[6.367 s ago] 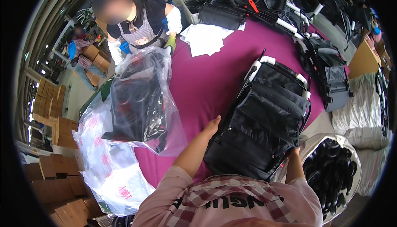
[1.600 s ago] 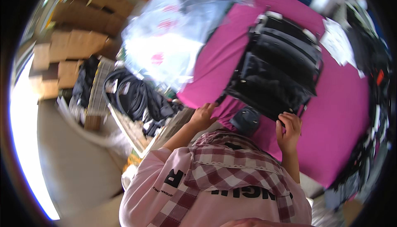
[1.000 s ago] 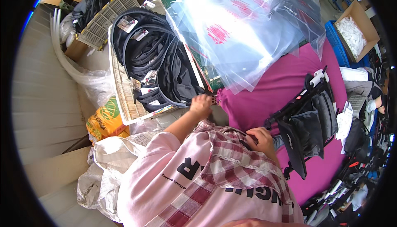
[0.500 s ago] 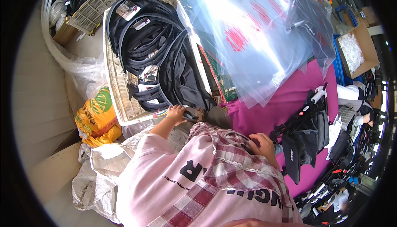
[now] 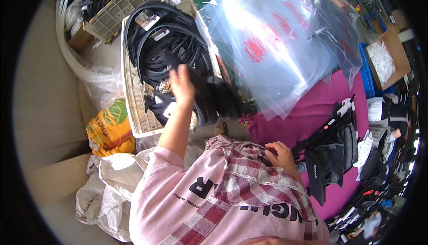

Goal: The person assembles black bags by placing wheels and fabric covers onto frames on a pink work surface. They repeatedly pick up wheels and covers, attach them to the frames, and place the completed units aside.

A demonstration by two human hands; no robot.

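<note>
My left hand (image 5: 182, 86) reaches over a white plastic crate (image 5: 143, 124), smeared by motion. It is at the black fabric pieces with curved hoop rims (image 5: 166, 44) stacked inside, several with printed card tags. Beside its fingers a black piece (image 5: 218, 95) is blurred too; whether the hand grips it I cannot tell. Against the front of my checked apron (image 5: 254, 178), my right hand (image 5: 281, 156) has its fingers bent together. A small dark bit shows by these fingertips, too little to name. To the right of that hand lies a folded black fabric item with straps (image 5: 327, 160).
Clear plastic sheets (image 5: 267, 44) with red marks cover the table's far part; magenta cloth (image 5: 307, 98) covers the near part. A carton of white pieces (image 5: 401, 69) stands at right. An orange bag (image 5: 113, 127) and white sacks (image 5: 104, 205) lie left. Another crate (image 5: 127, 11) is behind.
My left hand has moved from the crate's near edge up and farther over the stack. The nearest black piece has shifted and blurred. My right hand stays at the apron.
</note>
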